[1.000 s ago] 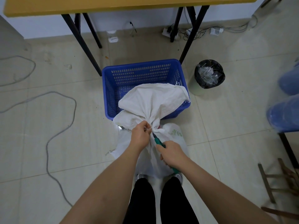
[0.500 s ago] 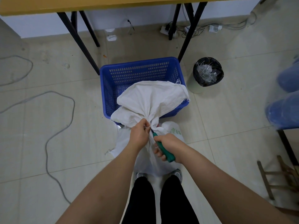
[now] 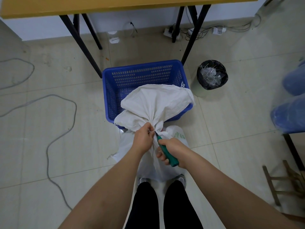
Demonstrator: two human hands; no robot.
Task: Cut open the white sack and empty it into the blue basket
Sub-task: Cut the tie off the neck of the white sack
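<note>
Tied white woven sack [image 3: 155, 103] on my pale tiled floor [image 3: 231, 121], its gathered top draped over the blue slotted plastic basket [image 3: 143, 76].
My left hand [image 3: 142, 139] pinches the thin white tie at its neck; my right hand [image 3: 171, 150] is curled round a green-handled cutter [image 3: 167, 153], tip at the tie.

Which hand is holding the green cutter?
The right hand. Its fingers wrap the green cutter, whose tip points at the tied neck of the white sack. The left hand only pinches the tie there.
</note>
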